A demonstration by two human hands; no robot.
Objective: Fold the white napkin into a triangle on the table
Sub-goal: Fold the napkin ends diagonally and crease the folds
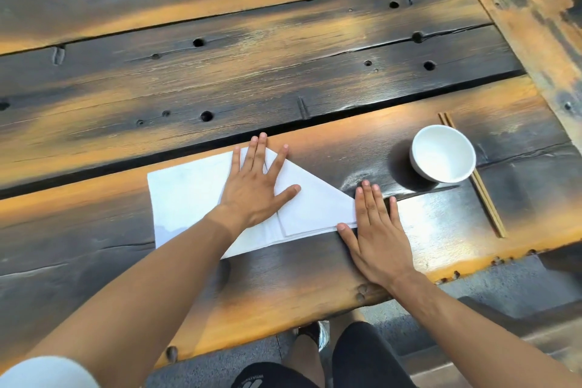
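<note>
Head view: bowl (442, 153) beside chopsticks (486, 198).

White napkin (189, 195), white bowl (442, 153), tan chopsticks (486, 198), black-orange streaked wood table (220, 79)

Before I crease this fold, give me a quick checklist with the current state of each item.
1. Left hand flat on the napkin, pinning it: ok.
2. Right hand flat at the napkin's right corner: ok.
3. Right side folded to a diagonal edge: ok.
4. Left side folded: not ok, still square.
5. Bowl and chopsticks apart from the napkin: ok.
6. Layer edges aligned under the left hand: cannot tell.
</note>
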